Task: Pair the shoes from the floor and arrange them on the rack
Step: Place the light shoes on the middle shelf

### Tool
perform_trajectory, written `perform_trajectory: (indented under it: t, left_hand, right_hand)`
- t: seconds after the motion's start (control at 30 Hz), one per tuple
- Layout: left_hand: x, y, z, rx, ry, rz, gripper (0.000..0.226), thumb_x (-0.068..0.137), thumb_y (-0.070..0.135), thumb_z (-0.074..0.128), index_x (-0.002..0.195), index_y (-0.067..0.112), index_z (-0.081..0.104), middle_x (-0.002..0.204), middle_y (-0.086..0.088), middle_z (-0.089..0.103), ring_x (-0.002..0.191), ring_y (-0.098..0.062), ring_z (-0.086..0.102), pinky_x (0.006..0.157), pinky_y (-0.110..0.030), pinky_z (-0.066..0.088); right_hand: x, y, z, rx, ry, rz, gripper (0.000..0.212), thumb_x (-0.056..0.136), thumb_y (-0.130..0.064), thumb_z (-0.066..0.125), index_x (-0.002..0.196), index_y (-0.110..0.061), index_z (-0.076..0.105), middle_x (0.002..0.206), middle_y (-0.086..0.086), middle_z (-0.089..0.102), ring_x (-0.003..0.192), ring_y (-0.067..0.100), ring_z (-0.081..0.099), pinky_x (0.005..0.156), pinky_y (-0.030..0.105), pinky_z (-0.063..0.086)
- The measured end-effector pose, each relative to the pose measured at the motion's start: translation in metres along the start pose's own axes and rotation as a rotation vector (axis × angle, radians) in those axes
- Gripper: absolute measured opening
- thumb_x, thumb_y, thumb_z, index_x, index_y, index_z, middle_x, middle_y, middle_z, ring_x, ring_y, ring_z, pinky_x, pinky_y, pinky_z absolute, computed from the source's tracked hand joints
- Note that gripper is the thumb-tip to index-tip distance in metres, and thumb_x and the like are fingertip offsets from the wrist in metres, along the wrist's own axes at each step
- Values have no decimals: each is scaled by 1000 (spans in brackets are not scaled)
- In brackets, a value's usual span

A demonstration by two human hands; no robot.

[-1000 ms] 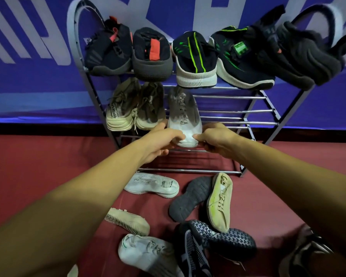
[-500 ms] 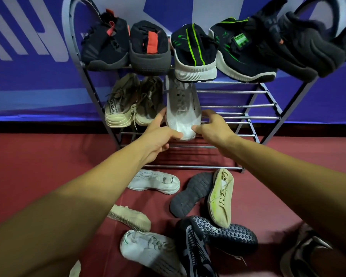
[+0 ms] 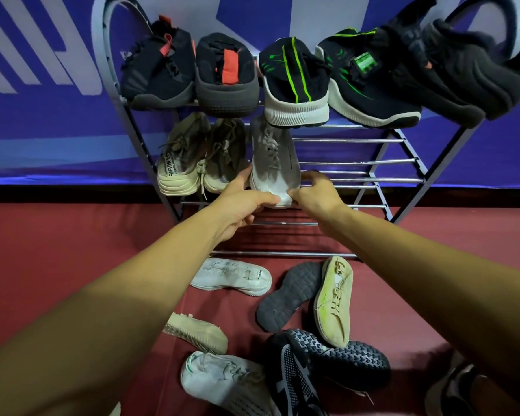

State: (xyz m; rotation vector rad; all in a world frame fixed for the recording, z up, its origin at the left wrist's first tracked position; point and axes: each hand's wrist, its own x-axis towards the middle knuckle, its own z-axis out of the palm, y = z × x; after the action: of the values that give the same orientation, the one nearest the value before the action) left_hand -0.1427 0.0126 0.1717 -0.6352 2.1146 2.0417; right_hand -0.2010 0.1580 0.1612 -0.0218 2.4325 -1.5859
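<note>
On the rack's (image 3: 357, 162) middle shelf, my left hand (image 3: 240, 202) and right hand (image 3: 315, 195) both pinch the toe of the grey shoe (image 3: 272, 163), which lies just beside the tan pair (image 3: 198, 157) (its partner isn't up here). Three dark pairs (image 3: 291, 76) fill the top shelf. At least seven loose shoes (image 3: 230, 280) wait on the floor (image 3: 72, 250), so I judge it about half done.

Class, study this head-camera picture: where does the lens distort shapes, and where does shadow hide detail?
Head view: the wide-angle lens splays the grey metal shoe rack outward toward the top; head view: shadow swallows the dark shoe in the lower right corner; head view: the gripped grey-white sneaker is sharp.
</note>
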Motion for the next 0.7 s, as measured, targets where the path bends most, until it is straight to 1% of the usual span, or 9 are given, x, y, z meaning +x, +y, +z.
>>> perform_trajectory:
  t: [0.1,0.2,0.27,0.33,0.4,0.47,0.57,0.63,0.7]
  left_hand:
    - [2,0,0,39,-36,-2,105,69,12,84,148,51,28,116,8,70,77,-10,56,55,-24,38]
    - [4,-2,3,36,-48,-2,110,68,9,83,148,53,23,118,7,70,83,-12,59,58,-26,40]
    - [5,-2,5,32,-33,18,108,67,14,84,149,51,24,120,6,69,79,-12,56,52,-24,39]
    - [5,-2,5,54,-16,36,105,64,20,84,148,49,27,122,5,68,76,-12,57,49,-23,40]
    - [3,-3,2,87,-15,41,101,66,22,84,147,49,30,121,8,67,84,-14,62,50,-22,42]
    - [0,-6,-3,106,-20,43,96,70,21,83,146,50,32,122,12,65,88,-14,64,53,-22,42]
    - [-7,-8,-8,122,-16,53,93,72,23,81,147,49,33,130,16,58,91,-15,65,53,-22,41]
    - [-11,-10,-9,135,-13,54,91,75,21,80,147,47,33,121,13,63,89,-15,63,53,-23,39]
    - [-15,-15,-8,166,-11,54,92,75,20,80,148,48,31,103,3,69,82,-16,59,51,-23,36]
  right_hand:
    - [2,-1,0,16,-1,22,40,89,-14,65,128,-18,58,112,5,68,97,21,65,78,28,49]
    - [3,-3,-2,41,-7,25,35,90,-15,67,123,-15,58,105,8,68,84,20,61,73,30,47]
    - [5,-4,-2,45,11,18,32,88,-19,69,118,-12,59,97,9,67,75,20,57,69,32,46]
    - [5,-6,-3,35,-7,13,31,88,-19,68,118,-11,60,92,11,66,68,19,54,66,33,44]
    - [3,-7,-6,10,-84,13,28,91,-13,63,119,-11,57,94,14,67,69,19,54,65,34,44]
    - [-2,-8,-11,5,-155,11,25,94,-11,60,118,-13,55,89,13,64,70,19,53,60,31,43]
    - [-9,-6,-15,11,-176,-3,25,96,-13,59,119,-18,52,82,8,61,62,14,49,55,27,39]
    - [-12,0,-12,-49,-153,-32,27,95,-19,58,122,-18,53,78,4,61,58,13,49,56,29,40]
    - [-16,6,-7,-117,-128,-57,23,95,-27,56,114,-14,59,74,-1,61,60,14,52,62,33,41]
